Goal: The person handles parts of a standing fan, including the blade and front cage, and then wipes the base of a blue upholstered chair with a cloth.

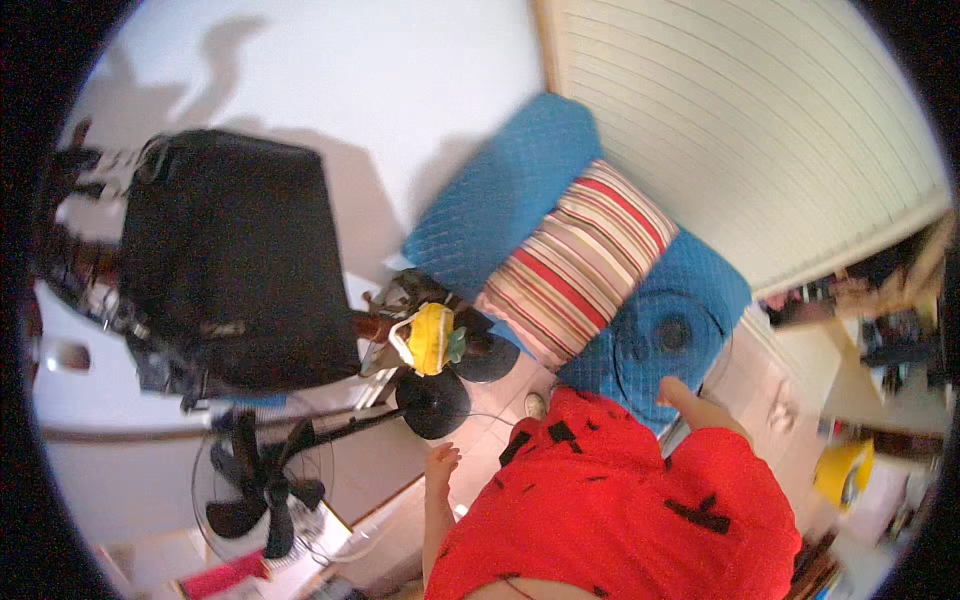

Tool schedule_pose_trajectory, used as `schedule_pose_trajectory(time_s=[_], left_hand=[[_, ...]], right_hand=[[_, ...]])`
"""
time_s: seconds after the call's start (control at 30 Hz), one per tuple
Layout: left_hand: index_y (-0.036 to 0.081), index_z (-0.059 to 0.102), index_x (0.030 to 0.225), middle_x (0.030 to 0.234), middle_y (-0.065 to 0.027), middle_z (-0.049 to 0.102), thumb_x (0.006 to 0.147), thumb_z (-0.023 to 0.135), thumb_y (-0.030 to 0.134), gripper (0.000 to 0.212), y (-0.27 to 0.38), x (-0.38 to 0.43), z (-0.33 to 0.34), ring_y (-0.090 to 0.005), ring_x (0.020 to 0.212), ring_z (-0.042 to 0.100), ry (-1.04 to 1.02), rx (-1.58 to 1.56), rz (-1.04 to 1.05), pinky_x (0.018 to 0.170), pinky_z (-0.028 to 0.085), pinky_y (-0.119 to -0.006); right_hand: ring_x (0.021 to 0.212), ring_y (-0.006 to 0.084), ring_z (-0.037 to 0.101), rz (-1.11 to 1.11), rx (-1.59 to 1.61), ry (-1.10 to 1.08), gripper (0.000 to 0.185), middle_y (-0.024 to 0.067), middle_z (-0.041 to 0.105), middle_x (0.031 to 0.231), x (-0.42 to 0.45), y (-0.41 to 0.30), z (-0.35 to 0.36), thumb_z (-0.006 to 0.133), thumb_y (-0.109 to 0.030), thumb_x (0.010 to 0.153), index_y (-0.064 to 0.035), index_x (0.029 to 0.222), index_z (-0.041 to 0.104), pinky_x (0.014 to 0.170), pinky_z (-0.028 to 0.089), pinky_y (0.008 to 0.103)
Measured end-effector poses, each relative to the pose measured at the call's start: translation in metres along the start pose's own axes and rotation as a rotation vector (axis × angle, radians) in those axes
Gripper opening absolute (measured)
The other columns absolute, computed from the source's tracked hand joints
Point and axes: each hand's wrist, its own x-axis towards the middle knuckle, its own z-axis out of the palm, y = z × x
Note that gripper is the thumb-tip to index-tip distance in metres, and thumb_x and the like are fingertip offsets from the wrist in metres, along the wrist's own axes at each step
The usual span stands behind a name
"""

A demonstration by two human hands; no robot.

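Note:
My left hand (442,463) hangs beside the red garment (600,480) with dark marks, its fingers somewhat bent and nothing seen in it. To the right, my right hand (675,393) is held out over the edge of a chair with a blue cover (652,300), whether touching it I cannot tell. On that chair lean a striped pillow (577,262) and a round wire fan guard (671,332). Left of the chair stands a fan (274,480) with dark blades and a round black base (433,405).
A large black bag (232,262) hangs at the left, with a yellow pouch-like item (430,339) near it. A ribbed, pale door or panel (750,135) rises behind the chair. Shelves with blurred items stand far right; a cable crosses the tiled floor (495,397).

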Motion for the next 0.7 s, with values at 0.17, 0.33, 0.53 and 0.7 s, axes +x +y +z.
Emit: schedule_pose_trajectory(time_s=[0.17,0.33,0.53,0.7], left_hand=[[0.003,0.056,0.105,0.091,-0.0065,0.061,0.077,0.063,0.014,0.032,0.003,0.06,0.002,-0.014,0.078,0.058,-0.24,0.234,-0.009,0.064,0.045,-0.025],[0.0,0.056,0.103,0.081,-0.0052,0.059,0.077,0.06,0.005,0.027,0.058,0.103,0.028,-0.0115,0.069,0.056,-0.455,0.346,0.098,0.054,0.041,-0.02],[-0.001,0.053,0.108,0.093,-0.0093,0.06,0.079,0.059,0.012,0.032,0.14,0.126,0.104,-0.0155,0.079,0.057,-0.554,0.561,0.185,0.066,0.044,-0.025],[-0.001,0.051,0.113,0.104,-0.0124,0.057,0.081,0.057,0.016,0.037,0.181,0.146,0.137,-0.0187,0.087,0.057,-0.609,0.628,0.161,0.076,0.044,-0.029]], right_hand=[[0.066,0.0366,0.06,0.043,0.268,0.183,0.028,0.0201,0.062,0.075,-0.043,-0.049,0.045,0.058,-0.028,0.066,-0.0028,0.075,0.066,0.063,0.048,0.0436],[0.071,0.0326,0.061,0.04,0.725,0.376,0.032,0.0183,0.063,0.08,-0.111,-0.131,0.072,0.056,-0.031,0.069,-0.0039,0.083,0.066,0.066,0.047,0.0405],[0.059,0.0253,0.061,0.593,0.876,0.239,0.027,0.0161,0.062,0.065,-0.165,-0.097,0.194,0.056,-0.03,0.067,-0.004,0.066,0.064,0.06,0.049,0.0371],[0.05,0.0138,0.058,0.73,1.325,0.382,0.017,0.0057,0.058,0.054,-0.21,-0.103,0.217,0.058,-0.018,0.068,-0.0049,0.058,0.061,0.047,0.047,0.029]])
